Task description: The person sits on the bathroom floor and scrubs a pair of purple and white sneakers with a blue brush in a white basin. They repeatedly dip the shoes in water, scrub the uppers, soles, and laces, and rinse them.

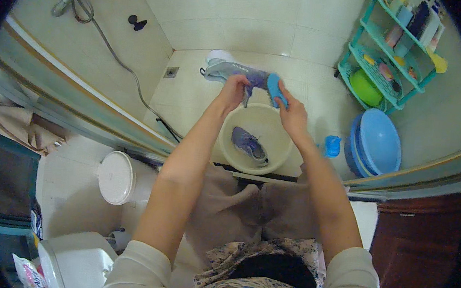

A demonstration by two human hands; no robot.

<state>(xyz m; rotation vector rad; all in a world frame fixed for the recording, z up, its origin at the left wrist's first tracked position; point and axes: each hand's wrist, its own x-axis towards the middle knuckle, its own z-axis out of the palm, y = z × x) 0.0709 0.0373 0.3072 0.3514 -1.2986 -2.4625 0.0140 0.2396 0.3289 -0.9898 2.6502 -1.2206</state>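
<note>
My left hand (233, 92) is closed on a grey and purple sneaker (228, 71), pinching it near its lower edge, above the far rim of the basin. The shoe lies sideways, with a pale sole part and a small loop at its left end. In my right hand (293, 114) is a blue scrubbing brush (274, 88), its bristle side against the shoe's right end. Below both hands stands a round cream basin (227, 152). Inside it rests a second purple-grey sneaker (249, 145), tilted toward the lower right.
Right of the basin sits a small blue container (332, 146), then stacked blue basins (381, 141). A green corner rack (378, 53) holds bottles and a green bowl (365, 89). At left hang a shower hose (118, 59) and glass door track (89, 71); a white lidded bin (116, 178) stands nearer.
</note>
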